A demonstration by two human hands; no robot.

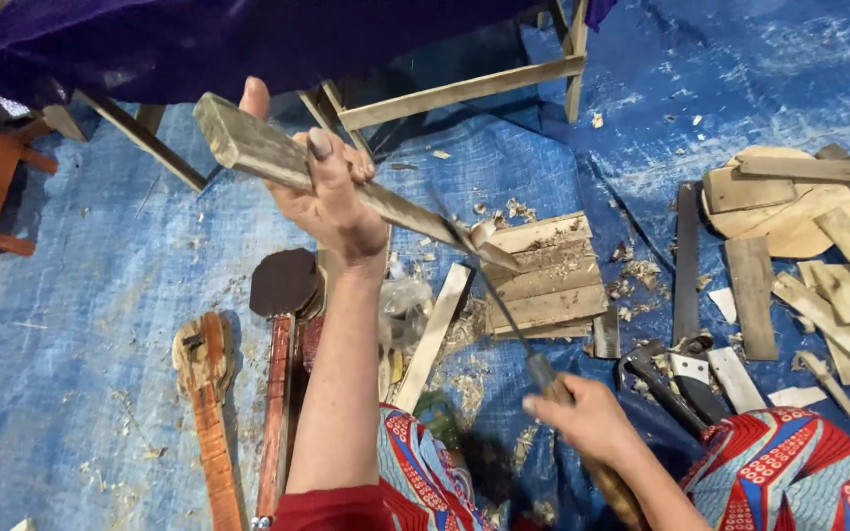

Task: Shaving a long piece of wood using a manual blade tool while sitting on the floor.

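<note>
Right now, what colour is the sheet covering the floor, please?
Blue; the sheet shows best in the head view.

Left hand [332, 202] gripping wooden stick [346, 182]; right hand [587, 418], knife [504, 305]

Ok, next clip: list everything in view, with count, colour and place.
wooden stick: one, grey-brown, held up at centre
blade tool: one, dark metal with wooden handle, cutting the stick's lower end
slatted board: one, pale wood, under the stick's tip
wood offcuts: many, pale, at right
carved instruments: two, red-brown, lower left
tarp: one, blue, covering the ground
wooden frame: one, pale, top centre
left hand: grip on the stick
right hand: grip on the tool handle
</note>
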